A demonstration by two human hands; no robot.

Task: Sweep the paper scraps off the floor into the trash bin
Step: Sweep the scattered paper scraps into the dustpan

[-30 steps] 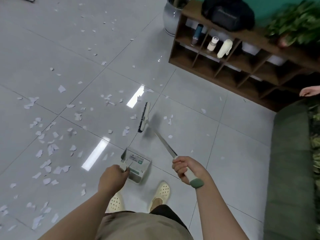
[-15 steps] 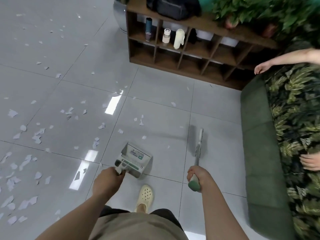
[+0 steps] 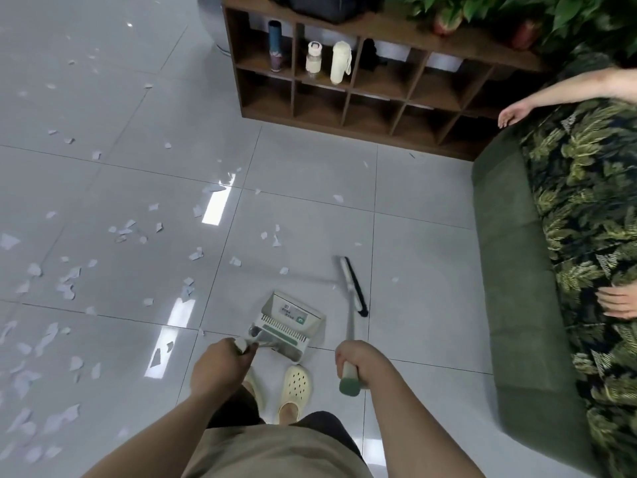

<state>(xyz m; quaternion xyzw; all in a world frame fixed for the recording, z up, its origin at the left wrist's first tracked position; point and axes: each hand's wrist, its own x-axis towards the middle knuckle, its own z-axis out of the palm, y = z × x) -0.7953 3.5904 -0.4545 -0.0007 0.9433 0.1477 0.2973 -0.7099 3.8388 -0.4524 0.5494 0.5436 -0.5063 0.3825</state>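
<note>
My left hand [image 3: 220, 365] grips the handle of a white and green dustpan [image 3: 293, 322], which rests on the floor just ahead of my feet. My right hand [image 3: 358, 362] is closed around the green-capped handle of a broom; the broom head [image 3: 353, 286], with black bristles, touches the tiles right of the dustpan. White paper scraps [image 3: 69, 284] lie scattered over the grey tiles, thickest at the left and lower left, with a few [image 3: 274, 236] ahead of the dustpan. No trash bin shows.
A dark wooden cubby shelf [image 3: 362, 94] with bottles stands ahead, plants on top. A green sofa [image 3: 510, 270] runs along the right, where another person sits; their hands [image 3: 617, 300] rest on it. A grey pot [image 3: 213, 25] stands left of the shelf.
The view has swung right toward the sofa. The broom head moved from ahead-left of the dustpan across to its right side. Both hands kept their grips.
</note>
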